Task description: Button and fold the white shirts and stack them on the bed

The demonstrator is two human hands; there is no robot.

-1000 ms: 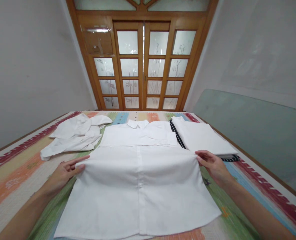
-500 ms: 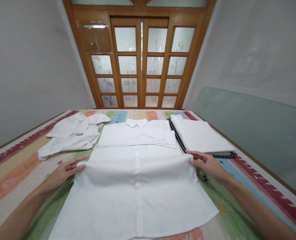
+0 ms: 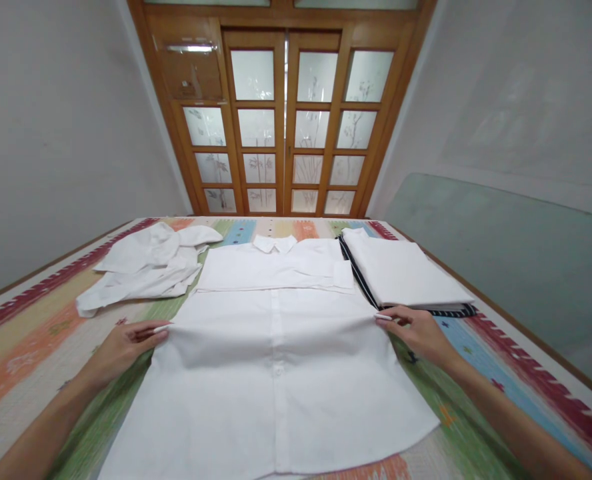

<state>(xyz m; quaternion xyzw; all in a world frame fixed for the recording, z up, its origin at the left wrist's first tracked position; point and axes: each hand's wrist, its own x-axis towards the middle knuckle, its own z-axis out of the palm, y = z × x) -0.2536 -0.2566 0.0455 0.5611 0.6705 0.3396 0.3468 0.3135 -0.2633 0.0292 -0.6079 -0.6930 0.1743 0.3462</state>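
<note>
A white button-up shirt lies front side up before me, its collar pointing away and its sleeves laid across the chest. My left hand pinches the shirt's left side edge at mid-height between thumb and fingers. On the opposite edge, my right hand pinches the cloth in the same way. Between the two hands the fabric is drawn fairly taut, with a soft horizontal ridge. The lower part spreads flat toward me, and its hem runs partly out of view at the bottom.
Rumpled white garments lie at the left. Folded white clothes, with a black striped edge beneath, are stacked at the right. A striped colourful cloth covers the surface. A pale green board leans along the right wall; wooden glass doors stand beyond.
Both hands have closed from loosely resting fingers into pinches on the shirt's side edges. The cloth between them is pulled a little straighter.
</note>
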